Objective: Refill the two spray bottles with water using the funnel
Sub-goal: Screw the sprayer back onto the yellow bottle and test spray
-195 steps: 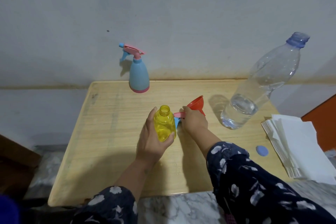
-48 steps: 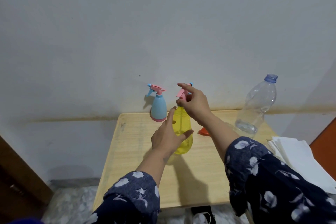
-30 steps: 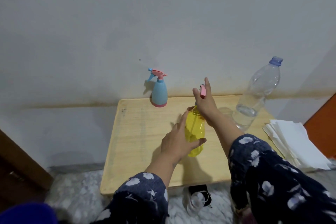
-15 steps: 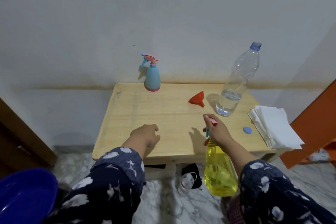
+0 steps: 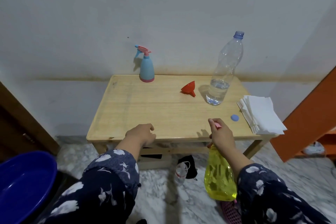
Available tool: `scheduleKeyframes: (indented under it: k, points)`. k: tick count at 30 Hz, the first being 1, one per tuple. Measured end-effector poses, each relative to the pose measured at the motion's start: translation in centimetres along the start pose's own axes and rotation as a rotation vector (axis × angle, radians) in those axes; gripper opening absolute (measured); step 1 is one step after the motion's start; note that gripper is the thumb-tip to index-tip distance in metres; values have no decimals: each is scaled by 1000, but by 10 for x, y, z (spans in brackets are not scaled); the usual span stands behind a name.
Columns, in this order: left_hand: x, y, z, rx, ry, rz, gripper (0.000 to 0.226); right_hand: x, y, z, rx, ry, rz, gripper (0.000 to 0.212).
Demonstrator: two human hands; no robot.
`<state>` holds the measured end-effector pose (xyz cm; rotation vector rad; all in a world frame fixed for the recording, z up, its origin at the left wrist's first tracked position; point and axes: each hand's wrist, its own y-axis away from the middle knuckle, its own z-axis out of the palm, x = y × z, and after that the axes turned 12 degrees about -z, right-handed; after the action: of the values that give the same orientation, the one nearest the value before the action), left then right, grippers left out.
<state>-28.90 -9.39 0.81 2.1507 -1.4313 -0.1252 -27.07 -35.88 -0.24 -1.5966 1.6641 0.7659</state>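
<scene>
Now the right hand [image 5: 221,133] has its fingers curled round the pink spray head of the yellow spray bottle [image 5: 220,176], and the bottle hangs below that grip, out past the near edge of the wooden table [image 5: 145,109] and over the marble floor. A moment back both hands were on it above the tabletop, the left steadying the body while the right worked the head on; now the left hand [image 5: 142,133] has let go and rests at the table's near edge, fingers loosely curled, holding nothing. I'd judge that to mean the yellow one is filled and capped, and is being carried off or tried out.

Further out, the red funnel [image 5: 189,89] lies on its side towards the far right of the table, apart from both hands. Just right of it stands the clear water bottle [image 5: 224,71], uncapped, with only a little water at the bottom; its blue cap [image 5: 234,117] lies near the table's right edge, beside a stack of white napkins [image 5: 260,112]. The blue spray bottle [image 5: 146,66] stands at the table's far edge against the wall with its head on, well away from either hand. Whether it has been filled, I cannot tell.
</scene>
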Motion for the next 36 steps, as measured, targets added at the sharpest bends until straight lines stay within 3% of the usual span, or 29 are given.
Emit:
scheduleKeyframes:
  k: [18, 25, 31, 36]
  points:
    - [-46, 19, -8, 87, 56, -82, 41, -72, 23, 67, -357, -247, -180, 39]
    - [-67, 20, -13, 104, 62, -132, 41, -92, 29, 99, -456, -235, -243, 35]
    - [-70, 21, -14, 97, 73, -131, 41, -95, 24, 100, -445, -297, -200, 36]
    - [-49, 16, -16, 61, 165, -61, 44, -108, 3, 86, -290, -342, -270, 32]
